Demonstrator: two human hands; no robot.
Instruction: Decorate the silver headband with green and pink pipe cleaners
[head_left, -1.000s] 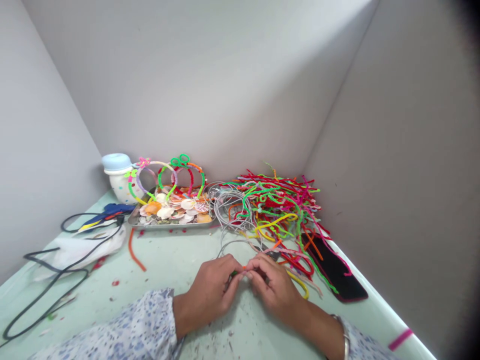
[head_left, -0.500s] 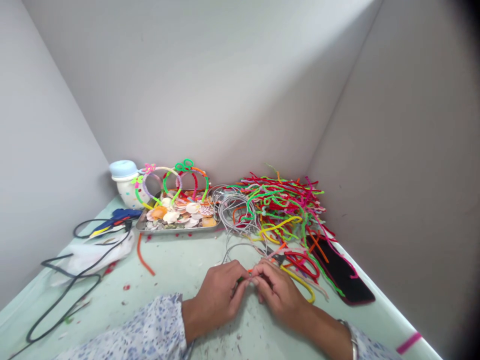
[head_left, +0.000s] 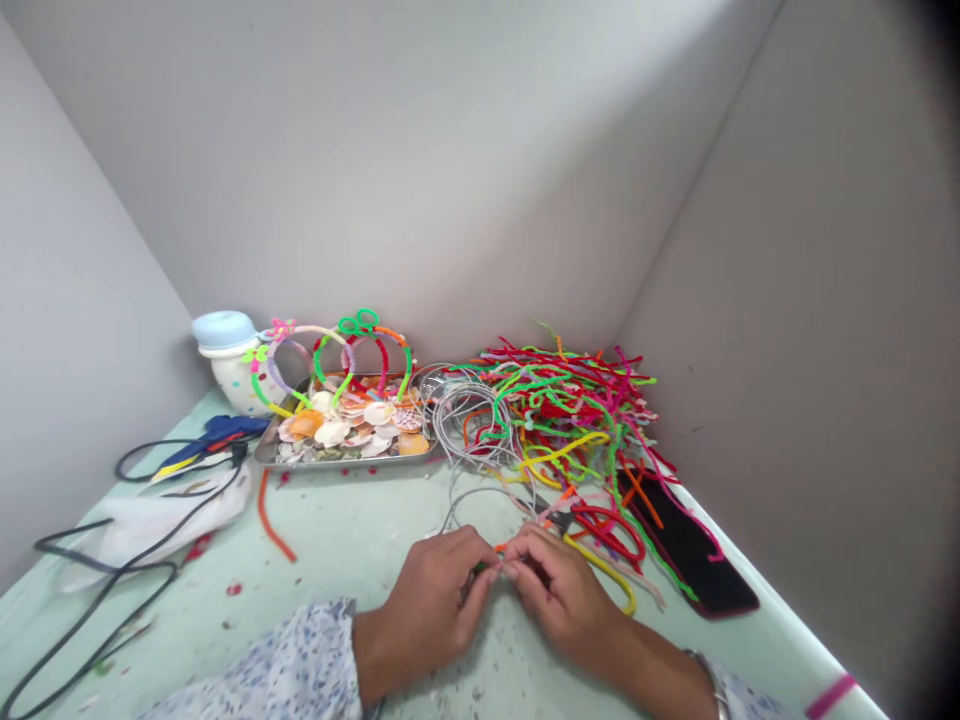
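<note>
My left hand (head_left: 435, 600) and my right hand (head_left: 559, 590) meet fingertip to fingertip low in the middle of the pale green table (head_left: 352, 530). Both pinch one small piece of orange and green pipe cleaner (head_left: 497, 556) between thumbs and fingers, and most of it is hidden by the fingers. A thin grey wire hoop (head_left: 480, 495) lies on the table just beyond my knuckles. Right behind it is a big heap of coloured pipe cleaners (head_left: 570, 420).
A metal tray (head_left: 296, 459) of seashells with looped pipe-cleaner hoops (head_left: 337, 350) stands at the back left, beside a white jar with a blue lid (head_left: 225, 355). A glue gun (head_left: 214, 435), black cable (head_left: 112, 575), white cloth and loose orange pipe cleaner (head_left: 270, 520) lie left. A dark phone (head_left: 694, 550) lies right.
My hands stay pinched together on the same small piece, with only slight finger shifts. The view has moved a little, so everything sits slightly differently in the frame.
</note>
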